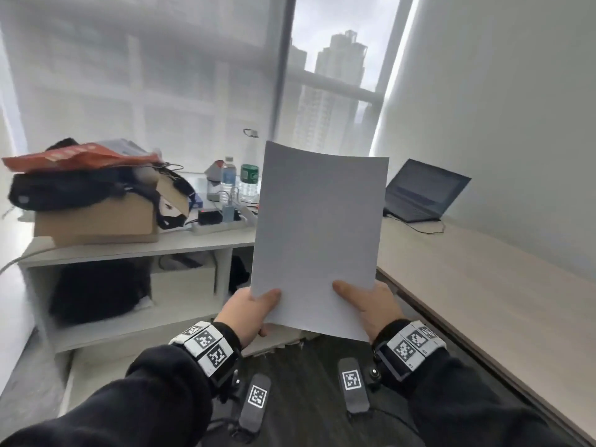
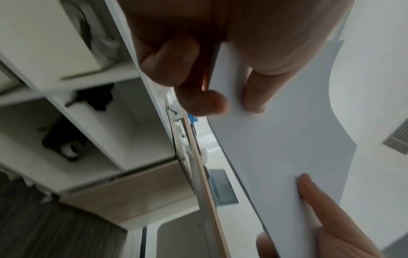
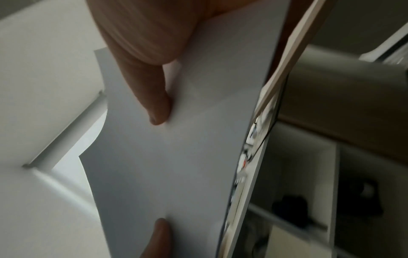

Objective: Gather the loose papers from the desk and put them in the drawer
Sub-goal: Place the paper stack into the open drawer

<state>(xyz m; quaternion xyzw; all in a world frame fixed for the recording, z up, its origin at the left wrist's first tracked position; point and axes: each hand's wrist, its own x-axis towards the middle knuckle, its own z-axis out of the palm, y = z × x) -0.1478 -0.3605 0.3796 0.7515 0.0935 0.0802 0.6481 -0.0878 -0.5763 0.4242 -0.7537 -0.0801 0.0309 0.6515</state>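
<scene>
I hold a stack of blank white papers [image 1: 317,233] upright in front of me, off the desk. My left hand [image 1: 251,312] pinches its lower left corner, thumb on the front and fingers behind. My right hand [image 1: 371,304] pinches the lower right edge the same way. In the left wrist view the papers [image 2: 287,139] run between my left thumb [image 2: 256,94] and the curled fingers. In the right wrist view the papers [image 3: 176,165] sit under my right thumb [image 3: 154,97]. No drawer shows plainly in the head view.
A light wooden desk [image 1: 483,291] runs along the right wall with an open laptop [image 1: 422,191] at its far end. To the left stands a white shelf unit [image 1: 129,253] bearing a cardboard box [image 1: 96,221], bottles [image 1: 248,182] and a power strip [image 1: 219,225].
</scene>
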